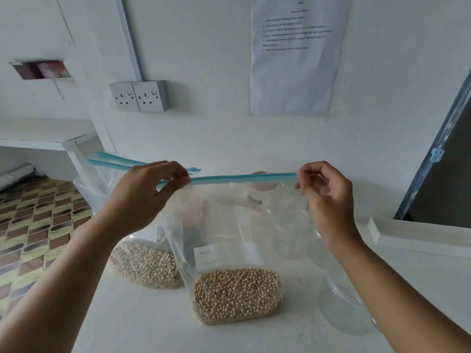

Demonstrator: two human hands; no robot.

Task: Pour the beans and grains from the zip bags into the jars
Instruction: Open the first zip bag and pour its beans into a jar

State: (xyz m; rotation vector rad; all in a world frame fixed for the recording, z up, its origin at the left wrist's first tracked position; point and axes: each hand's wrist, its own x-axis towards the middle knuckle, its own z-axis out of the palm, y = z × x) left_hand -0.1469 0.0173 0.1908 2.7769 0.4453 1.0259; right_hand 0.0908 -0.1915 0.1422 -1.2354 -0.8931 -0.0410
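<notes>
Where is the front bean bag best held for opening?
At the blue zip strip, pinched near each end from above, as the left hand and right hand do: the beans weigh the bottom down, so the strip stands topmost.

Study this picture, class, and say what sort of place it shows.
Probably a simple indoor work corner, perhaps in a home. A white table stands against the wall, which carries a double socket and a printed list of steps.

Zip strip (242, 177): light blue. Beans (237, 295): tan. Grains (145, 264): pale beige. Floor (38, 225): brown-and-yellow repeating pattern. Wall (204, 59): white.
</notes>
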